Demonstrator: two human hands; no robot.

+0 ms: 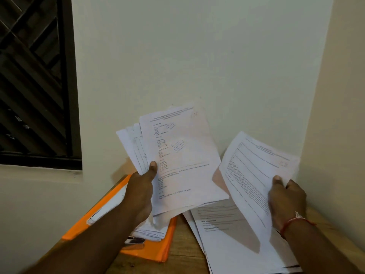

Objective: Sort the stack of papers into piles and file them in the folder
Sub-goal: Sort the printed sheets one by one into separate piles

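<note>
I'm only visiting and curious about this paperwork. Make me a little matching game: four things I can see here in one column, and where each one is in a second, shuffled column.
Column one
1. fanned stack of papers
2. printed sheet
3. orange folder
4. red thread

Column two
A. tied just behind the right hand
B. lying on the wooden table
C. held up in the left hand
D. gripped at its lower edge by the right hand

Pairs: 1-C, 2-D, 3-B, 4-A
</note>
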